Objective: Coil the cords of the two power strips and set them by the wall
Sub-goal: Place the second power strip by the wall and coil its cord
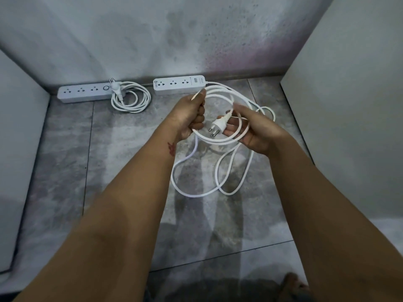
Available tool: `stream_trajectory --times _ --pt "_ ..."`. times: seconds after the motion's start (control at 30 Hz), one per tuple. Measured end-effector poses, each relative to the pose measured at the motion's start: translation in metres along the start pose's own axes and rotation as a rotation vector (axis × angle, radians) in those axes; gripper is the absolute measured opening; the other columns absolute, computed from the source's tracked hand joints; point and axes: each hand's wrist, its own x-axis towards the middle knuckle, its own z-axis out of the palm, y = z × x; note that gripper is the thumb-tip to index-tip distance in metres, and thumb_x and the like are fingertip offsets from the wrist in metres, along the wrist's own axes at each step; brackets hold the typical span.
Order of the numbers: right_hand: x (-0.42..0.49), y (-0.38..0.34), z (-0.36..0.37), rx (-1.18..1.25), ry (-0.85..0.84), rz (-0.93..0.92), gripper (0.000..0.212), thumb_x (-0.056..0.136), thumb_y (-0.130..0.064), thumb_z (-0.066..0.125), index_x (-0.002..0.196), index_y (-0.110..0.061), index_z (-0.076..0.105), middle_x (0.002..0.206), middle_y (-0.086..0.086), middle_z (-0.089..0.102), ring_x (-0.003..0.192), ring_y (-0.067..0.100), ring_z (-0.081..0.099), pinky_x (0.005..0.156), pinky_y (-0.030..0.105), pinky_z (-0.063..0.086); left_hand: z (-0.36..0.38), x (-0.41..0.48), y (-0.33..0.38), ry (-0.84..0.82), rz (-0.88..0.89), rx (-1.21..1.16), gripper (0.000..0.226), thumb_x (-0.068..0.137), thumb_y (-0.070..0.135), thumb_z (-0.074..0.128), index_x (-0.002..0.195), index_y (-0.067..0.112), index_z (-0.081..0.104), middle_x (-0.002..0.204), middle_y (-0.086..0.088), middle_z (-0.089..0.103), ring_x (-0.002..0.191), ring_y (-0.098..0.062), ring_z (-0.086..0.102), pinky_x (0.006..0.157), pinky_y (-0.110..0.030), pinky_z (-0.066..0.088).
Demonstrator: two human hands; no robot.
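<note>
Two white power strips lie along the foot of the far wall. The left strip point(84, 92) has its cord point(130, 100) coiled beside it, plug on top. The right strip point(179, 84) has a white cord point(197, 194) running loose in loops over the floor. My left hand point(192, 115) grips a bundle of that cord's loops just in front of the right strip. My right hand point(250, 129) holds the cord near its plug point(219, 125), whose two pins point down and left between my hands.
The floor is grey stone tile point(122, 149). A stained grey wall point(174, 40) closes the back. White panels stand at the left point(17, 127) and right point(349, 105). My foot point(292, 282) shows at the bottom edge.
</note>
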Motion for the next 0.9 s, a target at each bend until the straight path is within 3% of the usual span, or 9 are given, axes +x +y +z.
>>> stream_trajectory --times 0.1,0.17,0.3,0.37,0.47,0.6,0.7,0.83,0.9 --pt "0.000 -0.007 0.004 0.058 -0.018 -0.027 0.019 0.100 -0.006 0.047 0.107 0.004 0.061 0.096 0.019 0.073 0.083 0.025 0.074 0.078 0.036 0.061 0.003 -0.001 -0.006 0.067 0.069 0.050 0.036 0.103 0.035 0.039 0.071 0.020 0.034 0.042 0.010 0.028 0.035 -0.006 0.018 0.038 -0.016 0.017" --pt "-0.001 -0.012 0.004 0.053 -0.042 0.011 0.020 0.098 -0.015 0.051 0.097 -0.002 0.066 0.088 0.013 0.073 0.079 0.024 0.071 0.081 0.038 0.059 0.001 0.001 -0.007 0.133 0.141 0.116 0.036 0.103 0.035 0.040 0.070 0.020 0.036 0.045 0.008 0.029 0.036 -0.007 0.020 0.041 -0.017 0.019" --pt "-0.003 -0.012 0.008 -0.293 -0.008 0.156 0.026 0.081 -0.046 0.070 0.082 -0.021 0.062 0.073 -0.002 0.065 0.072 0.017 0.061 0.085 0.040 0.051 -0.003 0.004 -0.003 0.247 0.233 0.297 0.031 0.097 0.035 0.054 0.071 0.019 0.049 0.053 0.001 0.034 0.039 -0.010 0.026 0.041 -0.019 0.023" --pt "-0.003 -0.008 0.007 -0.535 0.088 0.106 0.023 0.078 -0.031 0.079 0.087 -0.017 0.062 0.081 0.005 0.064 0.082 0.022 0.063 0.085 0.048 0.056 -0.004 0.005 0.000 0.253 0.199 0.297 0.028 0.092 0.033 0.063 0.071 0.016 0.055 0.054 0.001 0.037 0.037 -0.009 0.027 0.040 -0.017 0.024" --pt "-0.005 -0.006 0.007 -0.655 0.114 0.044 0.018 0.084 -0.002 0.067 0.093 -0.012 0.055 0.091 0.016 0.061 0.082 0.029 0.063 0.076 0.053 0.059 -0.010 0.003 0.008 0.161 0.067 0.163 0.024 0.087 0.032 0.070 0.076 0.017 0.055 0.051 0.005 0.035 0.036 -0.007 0.024 0.038 -0.016 0.021" --pt "-0.004 -0.005 0.001 -0.633 -0.010 0.029 0.033 0.089 0.010 0.054 0.114 -0.011 0.057 0.102 0.014 0.059 0.082 0.031 0.069 0.078 0.042 0.061 -0.023 0.002 0.018 0.136 -0.015 0.134 0.031 0.087 0.048 0.065 0.075 0.023 0.052 0.052 0.006 0.034 0.039 -0.007 0.022 0.038 -0.016 0.020" --pt "-0.003 -0.001 -0.004 -0.563 -0.088 -0.083 0.039 0.091 0.013 0.049 0.122 -0.009 0.057 0.106 0.014 0.063 0.080 0.025 0.068 0.075 0.030 0.058 -0.026 0.002 0.020 0.133 -0.024 0.107 0.031 0.092 0.044 0.060 0.073 0.023 0.048 0.048 0.007 0.032 0.038 -0.006 0.021 0.036 -0.016 0.019" --pt "-0.004 0.002 -0.009 -0.606 -0.051 -0.217 0.041 0.092 0.008 0.051 0.127 -0.014 0.057 0.096 0.002 0.069 0.079 0.004 0.064 0.069 0.013 0.049 -0.026 0.005 0.018 0.103 -0.090 -0.032 0.030 0.097 0.038 0.054 0.073 0.021 0.047 0.043 0.008 0.031 0.033 -0.004 0.019 0.032 -0.014 0.016" --pt "-0.001 0.000 -0.009 -0.629 -0.001 -0.211 0.034 0.090 0.003 0.057 0.120 -0.013 0.059 0.097 0.006 0.070 0.080 0.009 0.063 0.068 0.015 0.047 -0.024 0.007 0.016 0.052 -0.141 -0.061 0.030 0.100 0.034 0.043 0.078 0.017 0.053 0.043 0.007 0.032 0.033 -0.006 0.020 0.032 -0.015 0.017"
